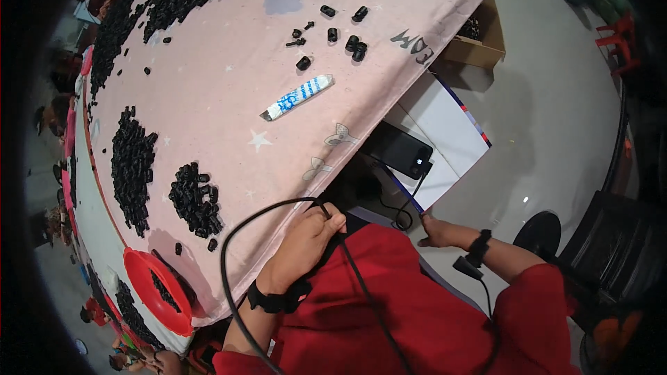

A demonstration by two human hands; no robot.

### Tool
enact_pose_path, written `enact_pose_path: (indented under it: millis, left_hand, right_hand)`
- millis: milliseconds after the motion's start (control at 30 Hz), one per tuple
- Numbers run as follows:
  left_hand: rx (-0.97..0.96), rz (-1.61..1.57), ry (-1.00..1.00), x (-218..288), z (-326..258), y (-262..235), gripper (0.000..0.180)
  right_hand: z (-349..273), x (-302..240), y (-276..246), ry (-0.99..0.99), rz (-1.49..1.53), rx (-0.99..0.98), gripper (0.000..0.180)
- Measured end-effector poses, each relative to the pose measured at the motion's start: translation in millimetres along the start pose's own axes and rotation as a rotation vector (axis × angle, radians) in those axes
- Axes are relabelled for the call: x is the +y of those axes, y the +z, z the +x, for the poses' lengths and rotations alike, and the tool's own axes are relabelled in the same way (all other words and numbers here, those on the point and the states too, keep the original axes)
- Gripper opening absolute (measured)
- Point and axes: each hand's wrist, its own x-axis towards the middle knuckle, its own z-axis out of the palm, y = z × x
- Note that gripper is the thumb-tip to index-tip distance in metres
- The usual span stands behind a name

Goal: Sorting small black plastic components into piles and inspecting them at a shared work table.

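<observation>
My left hand (310, 235) is closed around a black cable (233, 236) at the near edge of a table covered with pink cloth (229, 83). The cable loops down past my wrist and across my red clothing. My right hand (433, 230) reaches to the corner of a white box (445, 132) beside the table, fingertips against its edge. I cannot tell whether it grips anything. A black phone-like device (399, 149) lies on that box with a thin cable (415, 194) hanging from it. Both wrists wear black bands.
Piles of small black parts (132, 167) lie across the cloth, and several loose ones (333, 31) sit near a blue-and-white packet (299, 96). A red bowl (158, 292) sits at the near corner. A cardboard box (479, 45), round black base (538, 232) and black chair (611, 250) stand on the floor.
</observation>
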Motion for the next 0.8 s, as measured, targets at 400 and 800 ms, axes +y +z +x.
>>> enact_pose_path:
  millis: [400, 800]
  left_hand:
    - [0.171, -0.003, 0.074, -1.2, -7.0, 8.0, 0.031]
    - [0.031, -0.071, -0.012, -10.6, -9.9, 1.6, 0.027]
  right_hand:
    - [55.7, 1.6, 41.5, -0.051, 0.242, -0.029, 0.028]
    - [-20.2, -55.8, -46.2, 0.044, 0.299, -0.064, 0.020]
